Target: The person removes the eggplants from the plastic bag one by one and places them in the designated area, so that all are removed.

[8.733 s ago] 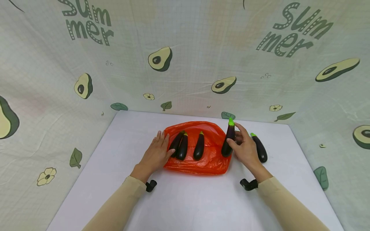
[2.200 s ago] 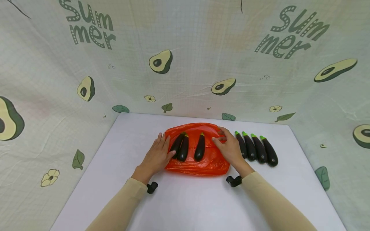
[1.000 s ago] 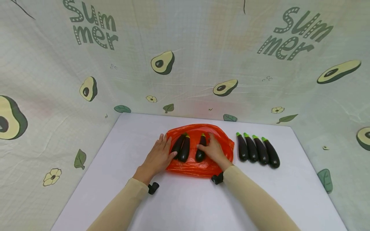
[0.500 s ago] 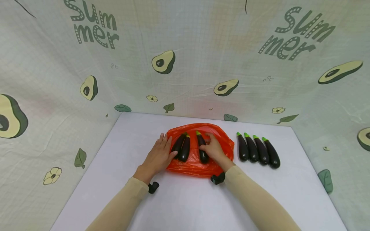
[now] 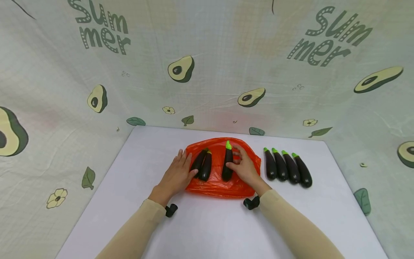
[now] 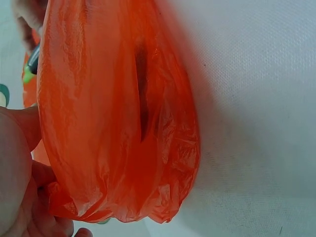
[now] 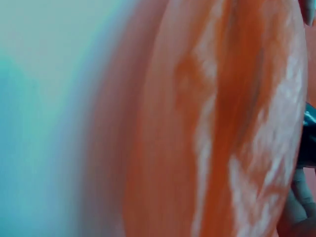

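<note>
Just left of the right hand (image 5: 245, 166) stands the eggplant (image 5: 228, 163) it holds; past that, a lane over the red bag (image 5: 217, 160) leaves room, until two eggplants (image 5: 205, 171) and the left hand (image 5: 176, 172) block the way. Right of the right hand, only a thin gap separates the bag from a row of four eggplants (image 5: 280, 164). Beyond both hands, a strip of counter (image 5: 207, 230) ends at the cloth wall (image 5: 213, 79); on their near side, room is wide.

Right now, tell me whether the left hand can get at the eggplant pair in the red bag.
Likely yes: the left hand lies at the red bag's edge, its thumb right by the eggplant pair, with nothing seen between. The right hand holds another eggplant.
</note>
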A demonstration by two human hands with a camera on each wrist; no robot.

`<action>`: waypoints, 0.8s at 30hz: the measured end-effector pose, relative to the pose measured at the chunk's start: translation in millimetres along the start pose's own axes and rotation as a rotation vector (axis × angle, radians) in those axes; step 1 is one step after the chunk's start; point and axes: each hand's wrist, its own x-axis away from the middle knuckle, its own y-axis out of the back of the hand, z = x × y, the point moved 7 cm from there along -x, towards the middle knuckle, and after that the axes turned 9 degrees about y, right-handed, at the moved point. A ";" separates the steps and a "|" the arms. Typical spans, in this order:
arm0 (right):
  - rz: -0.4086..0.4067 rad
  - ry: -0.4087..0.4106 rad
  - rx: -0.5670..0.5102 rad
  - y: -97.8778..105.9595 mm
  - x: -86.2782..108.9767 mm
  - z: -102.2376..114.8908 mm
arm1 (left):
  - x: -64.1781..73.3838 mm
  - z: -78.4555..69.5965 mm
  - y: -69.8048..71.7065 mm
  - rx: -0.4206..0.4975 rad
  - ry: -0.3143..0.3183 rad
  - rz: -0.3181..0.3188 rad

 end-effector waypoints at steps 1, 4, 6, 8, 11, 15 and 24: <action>-0.004 0.016 0.017 1.7 1.1 1.6 | 0.0 0.2 -0.4 0.003 0.001 0.001; -0.021 0.046 0.036 6.1 5.0 5.2 | 0.6 0.3 -0.8 0.011 -0.001 -0.003; -0.030 0.059 0.031 8.3 7.4 6.6 | 1.0 0.3 -0.8 0.015 -0.004 -0.007; -0.041 0.069 0.023 10.5 9.4 7.3 | 1.3 0.7 -1.2 0.016 -0.004 -0.008; -0.057 0.081 0.014 13.2 11.6 7.9 | 1.5 1.3 -1.5 0.020 0.002 -0.006; -0.073 0.090 0.006 16.5 14.4 9.0 | 1.6 1.9 -2.0 0.023 0.011 0.002; -0.089 0.145 0.038 23.3 19.9 14.3 | 1.5 1.7 -1.8 0.019 0.003 -0.002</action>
